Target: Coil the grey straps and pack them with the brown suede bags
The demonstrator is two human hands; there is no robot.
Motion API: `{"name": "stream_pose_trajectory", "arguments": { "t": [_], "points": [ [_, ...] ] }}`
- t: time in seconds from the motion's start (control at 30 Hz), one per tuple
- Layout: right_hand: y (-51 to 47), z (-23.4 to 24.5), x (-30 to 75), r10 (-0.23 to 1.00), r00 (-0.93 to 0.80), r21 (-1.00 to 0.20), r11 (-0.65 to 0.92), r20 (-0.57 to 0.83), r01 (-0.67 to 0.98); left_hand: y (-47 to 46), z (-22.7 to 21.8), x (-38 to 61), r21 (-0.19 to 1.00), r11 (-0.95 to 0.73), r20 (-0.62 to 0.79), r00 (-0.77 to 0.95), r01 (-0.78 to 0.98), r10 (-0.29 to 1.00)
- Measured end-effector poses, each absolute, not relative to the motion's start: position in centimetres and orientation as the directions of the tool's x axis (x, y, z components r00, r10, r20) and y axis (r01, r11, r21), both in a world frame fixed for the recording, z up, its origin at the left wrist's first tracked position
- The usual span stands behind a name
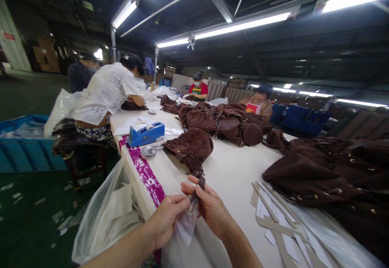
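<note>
My left hand (167, 217) is closed on a clear plastic sleeve (182, 235) that hangs down over the near edge of the white table (231, 171). My right hand (209, 205) pinches a small dark brown strap piece (199, 185) at the top of the sleeve. Both hands meet just above the table's near edge. A brown suede fringed bag (191, 146) lies on the table just beyond my hands.
A blue tape dispenser (146, 134) and a tape roll (148, 151) sit at the left. Brown bags are piled at the right (328, 175) and in the middle (231, 124). Card strips (273, 219) lie at the right. A plastic bag (103, 215) hangs off the table. Several seated people work further along.
</note>
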State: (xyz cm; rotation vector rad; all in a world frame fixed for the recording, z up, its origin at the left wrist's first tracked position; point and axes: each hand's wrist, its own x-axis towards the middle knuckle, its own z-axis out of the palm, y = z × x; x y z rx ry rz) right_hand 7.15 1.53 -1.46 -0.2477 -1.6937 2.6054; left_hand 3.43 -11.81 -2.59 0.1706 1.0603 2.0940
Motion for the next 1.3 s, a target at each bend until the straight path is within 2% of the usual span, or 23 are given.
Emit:
{"name": "stream_pose_trajectory", "arguments": {
  "t": [0.2, 0.4, 0.53, 0.77, 1.1, 1.2, 1.3],
  "points": [
    [1.5, -1.3, 7.2, 0.054, -0.988, -0.885, -0.454, -0.143, 0.103, -12.4, -3.2, 4.1, 0.709, -0.332, -0.249, -0.661, -0.623, 0.708],
    [0.9, -1.1, 7.5, 0.081, -0.970, -0.915, -0.358, -0.228, 0.186, -12.5, -3.4, 4.6, 0.703, -0.284, -0.307, -0.638, -0.652, 0.706],
    [0.7, -0.9, 7.5, 0.124, -0.965, -0.928, -0.326, -0.230, 0.179, -12.2, -3.2, 4.7, 0.677, -0.355, -0.268, -0.665, -0.645, 0.697],
    [1.0, -0.9, 7.3, 0.153, -0.965, -0.904, -0.405, -0.214, 0.136, -12.2, -2.3, 5.2, 0.663, -0.397, -0.161, -0.639, -0.635, 0.752],
    [0.6, -1.0, 7.3, 0.166, -0.943, -0.925, -0.304, -0.288, 0.229, -11.7, -3.2, 4.9, 0.762, -0.426, -0.077, -0.722, -0.487, 0.687],
    [0.6, -0.7, 7.5, 0.190, -0.947, -0.944, -0.256, -0.258, 0.206, -11.9, -2.9, 4.7, 0.796, -0.388, -0.101, -0.733, -0.465, 0.672],
    [1.0, -0.4, 8.3, 0.154, -0.970, -0.968, -0.199, -0.187, 0.155, -12.2, -2.5, 4.5, 0.809, -0.351, -0.133, -0.729, -0.471, 0.671]
  ]
}}
